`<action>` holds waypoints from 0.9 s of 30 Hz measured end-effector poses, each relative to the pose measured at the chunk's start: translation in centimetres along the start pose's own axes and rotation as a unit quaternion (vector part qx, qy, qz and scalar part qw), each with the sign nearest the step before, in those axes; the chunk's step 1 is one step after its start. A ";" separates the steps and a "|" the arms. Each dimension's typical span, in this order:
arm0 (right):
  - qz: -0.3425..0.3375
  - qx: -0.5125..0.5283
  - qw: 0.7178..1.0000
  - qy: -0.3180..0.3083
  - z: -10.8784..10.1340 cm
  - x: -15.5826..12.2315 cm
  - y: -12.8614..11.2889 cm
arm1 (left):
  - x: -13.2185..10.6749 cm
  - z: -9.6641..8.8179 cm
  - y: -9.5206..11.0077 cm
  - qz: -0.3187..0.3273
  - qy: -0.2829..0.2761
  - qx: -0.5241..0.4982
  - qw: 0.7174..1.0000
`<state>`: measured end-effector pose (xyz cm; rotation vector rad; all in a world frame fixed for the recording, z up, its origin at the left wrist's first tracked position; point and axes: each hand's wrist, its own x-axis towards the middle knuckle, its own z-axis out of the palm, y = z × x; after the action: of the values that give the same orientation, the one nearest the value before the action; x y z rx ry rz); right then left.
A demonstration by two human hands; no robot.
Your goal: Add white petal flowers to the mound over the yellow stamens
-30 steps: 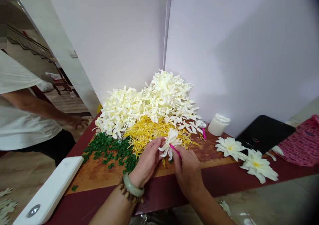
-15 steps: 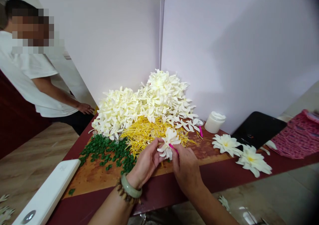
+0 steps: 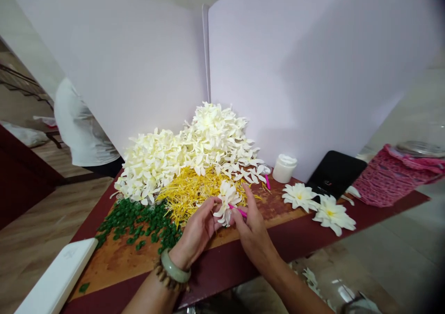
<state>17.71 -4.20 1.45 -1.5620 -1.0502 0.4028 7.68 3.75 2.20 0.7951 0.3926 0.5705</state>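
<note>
A white artificial flower is gripped by my left hand, its layered petals fanning out above the fingertips. My right hand pinches a slim pink stick between thumb and fingers, with the index finger lifted. The stick's end meets the flower's side; whether it enters the petals I cannot tell. Just beyond the hands lies a heap of yellow stamens. Behind it rises a large pile of white petals. Small green plastic pieces are scattered to the left.
To the right are a white jar, two finished-looking white flowers, a black flat device and a pink mesh-patterned bag. A long white object juts over the table's left edge. Pale panels stand behind. A person's white shirt shows at left.
My right index finger has lifted off the pink stick, showing more of it. The view has shifted, and the person at left has moved partly behind the panel.
</note>
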 end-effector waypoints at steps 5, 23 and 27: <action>-0.028 -0.196 0.979 0.050 0.0 0.0 -0.1 | -0.3 1.6 -0.2 -0.032 -0.004 0.001 0.999; 0.040 0.143 0.974 0.169 -6.7 -0.8 5.4 | 12.4 5.6 -0.4 0.070 0.130 0.570 0.808; 0.037 0.149 0.971 0.184 -6.7 -0.7 6.0 | 17.6 5.9 -1.9 0.077 0.181 0.598 0.777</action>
<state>24.70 -8.54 -2.35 -1.3427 -0.6154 0.2912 25.18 10.20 2.43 1.9734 1.1064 0.5972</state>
